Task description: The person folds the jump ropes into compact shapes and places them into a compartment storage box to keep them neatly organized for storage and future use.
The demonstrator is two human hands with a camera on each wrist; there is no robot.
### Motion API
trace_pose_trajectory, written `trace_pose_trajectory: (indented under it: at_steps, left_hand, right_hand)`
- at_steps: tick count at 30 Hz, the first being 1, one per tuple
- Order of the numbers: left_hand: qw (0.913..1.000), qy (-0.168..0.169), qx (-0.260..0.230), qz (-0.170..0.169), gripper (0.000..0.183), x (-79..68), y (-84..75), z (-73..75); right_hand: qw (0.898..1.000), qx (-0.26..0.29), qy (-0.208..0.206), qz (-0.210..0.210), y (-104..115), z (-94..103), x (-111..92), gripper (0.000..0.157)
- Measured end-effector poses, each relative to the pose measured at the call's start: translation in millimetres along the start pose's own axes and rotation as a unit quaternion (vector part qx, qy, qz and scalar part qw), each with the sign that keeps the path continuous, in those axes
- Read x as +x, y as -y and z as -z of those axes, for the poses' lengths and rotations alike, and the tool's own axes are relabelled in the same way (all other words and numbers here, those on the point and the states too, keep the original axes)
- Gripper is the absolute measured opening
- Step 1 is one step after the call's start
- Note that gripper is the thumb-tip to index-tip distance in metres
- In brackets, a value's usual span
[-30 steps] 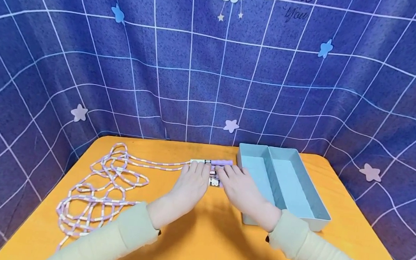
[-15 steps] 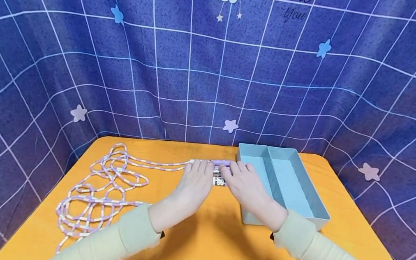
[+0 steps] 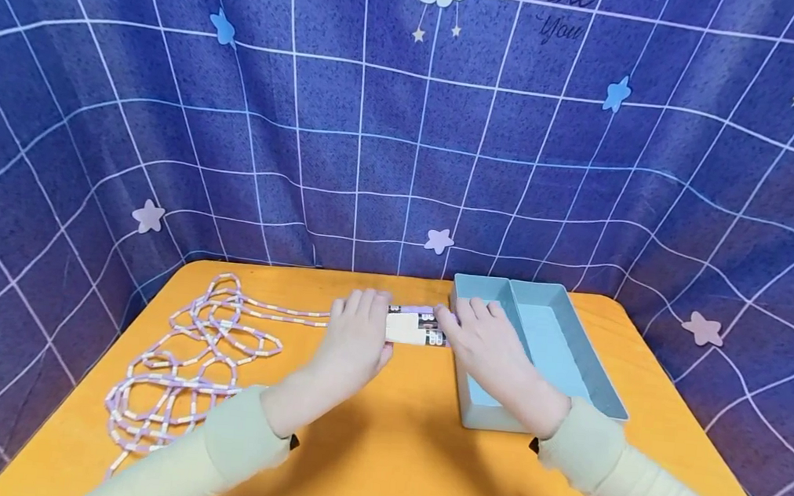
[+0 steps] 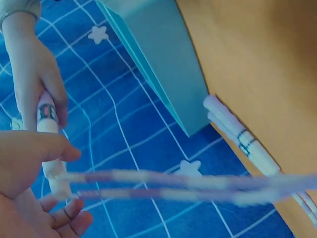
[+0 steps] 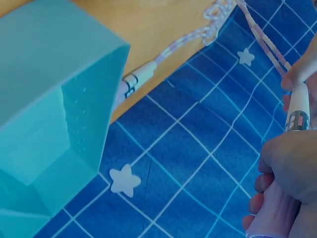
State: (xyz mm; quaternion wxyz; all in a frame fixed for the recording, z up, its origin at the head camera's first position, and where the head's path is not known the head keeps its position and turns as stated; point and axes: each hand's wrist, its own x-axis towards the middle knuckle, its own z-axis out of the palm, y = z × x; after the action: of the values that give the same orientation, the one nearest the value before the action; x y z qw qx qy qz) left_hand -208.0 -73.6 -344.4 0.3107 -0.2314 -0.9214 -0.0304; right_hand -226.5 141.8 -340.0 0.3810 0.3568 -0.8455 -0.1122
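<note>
**Pair of white-and-purple handles (image 3: 404, 328) held up between two hands, close to the box (image 3: 488, 417)**

At the left, the beaded rope (image 3: 173, 380) lies in loose, crossing loops on the orange surface (image 3: 379, 451). This is, I think, the first risk: if the handles are pulled to the right too quickly, a loop could catch on another loop and make a knot.

Next comes the left hand (image 3: 354, 335). Its fingers and thumb pinch the white ends of the handles, and two strands of rope hang from there. A pull on these strands could turn the handles or draw them out of the pinch.

Behind the handles, another handle (image 5: 138, 79) rests on the surface, near the wall of the box. I cannot tell surely if there is one or two. An arm or a strand could push it, because everything is so near together.

Further right, the right hand (image 3: 491, 347) has its fingers bent around the purple ends, above the edge of the box. If it goes lower, the handles could knock this edge.

The box is divided lengthwise. The left compartment (image 3: 489, 289) is partly hidden by the right hand and arm, so not all its inside can be judged. The right compartment (image 3: 561, 357) shows its plain bottom.
</note>
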Motion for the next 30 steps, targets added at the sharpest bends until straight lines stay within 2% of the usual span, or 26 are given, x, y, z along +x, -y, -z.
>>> trace_pose_trajectory:
  at_steps: [3,7,12,15,19,23,27,30]
  left_hand:
    - [0.9999,-0.004,-0.010,0.005,0.065,-3.7,9.2,-0.8]
    - [0.9995,0.011,-0.021,0.020,0.065,-11.9,17.7,-4.9]
    - [0.9987,0.018,-0.035,0.032,0.059,-24.0,27.1,-18.1]
    - [0.9988,0.014,-0.033,0.033,0.053,-31.6,32.3,-29.1]
    - [0.9986,0.011,-0.035,0.038,0.043,-40.5,36.6,-43.8]
    - [0.9963,0.037,-0.061,0.048,0.035,-49.3,38.1,-53.2]
    - [0.9912,0.077,-0.096,0.050,0.031,-56.3,37.6,-57.8]
    - [0.9875,0.110,-0.108,0.032,0.025,-60.2,37.0,-59.4]
  right_hand:
    - [1.000,-0.006,-0.014,-0.007,-7.6,1.4,0.5,0.016]
    - [0.999,-0.013,-0.041,-0.020,-17.9,4.4,2.9,0.019]
    - [0.997,-0.016,-0.072,-0.036,-29.1,12.2,7.4,0.022]
    - [0.996,-0.018,-0.069,-0.047,-36.5,17.3,9.2,0.023]
    - [0.997,-0.023,-0.042,-0.060,-48.0,25.4,9.0,0.026]
    - [0.996,-0.028,-0.034,-0.079,-59.4,31.1,9.6,0.031]
    - [0.992,-0.031,-0.065,-0.103,-69.9,33.2,10.0,0.032]
    - [0.989,-0.031,-0.088,-0.113,-76.2,34.0,9.7,0.035]
